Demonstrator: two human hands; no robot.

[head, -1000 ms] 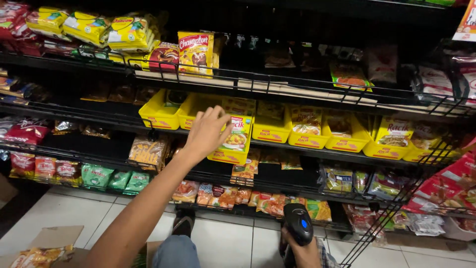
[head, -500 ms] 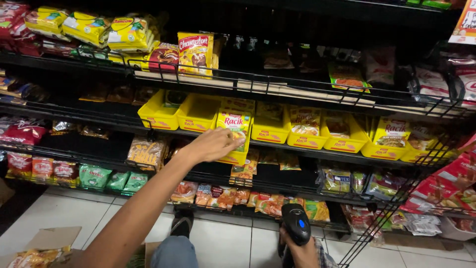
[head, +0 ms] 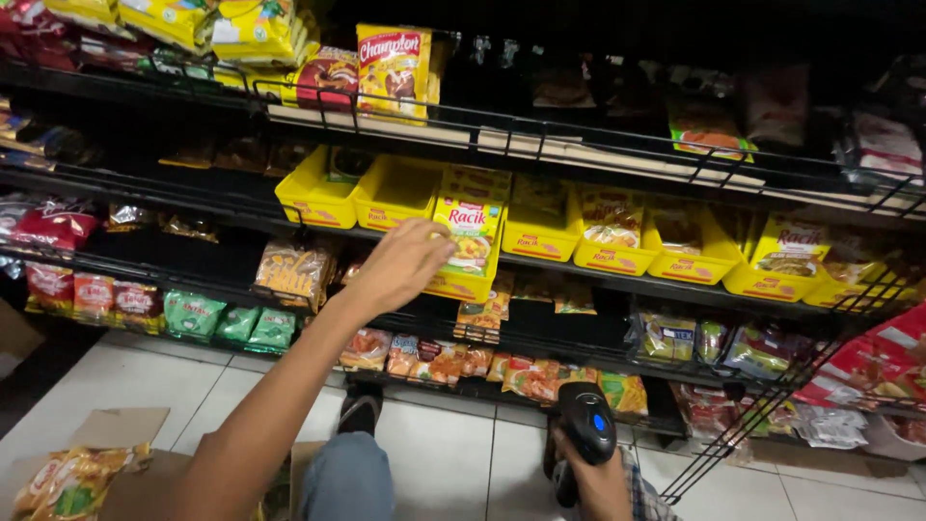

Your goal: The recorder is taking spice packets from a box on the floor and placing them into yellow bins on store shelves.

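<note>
My left hand (head: 403,266) reaches out to the middle shelf, fingers loosely apart, fingertips touching the lower left edge of a yellow seasoning packet (head: 470,230). The packet stands upright at the front of a yellow plastic tray (head: 461,286). My right hand (head: 606,485) is low at the bottom of the view, near my knee, closed around a black handheld scanner (head: 586,426) with a small blue light on top.
A row of yellow trays (head: 313,201) with packets runs along the black wire shelf (head: 617,145). Snack bags fill the shelves above and below. A cardboard box (head: 111,429) with a snack bag lies on the tiled floor (head: 453,463) at lower left, near my shoe (head: 359,413).
My left hand has dropped from covering the yellow packet to its lower left edge, uncovering the packet's front. The scanner stays low in my right hand.
</note>
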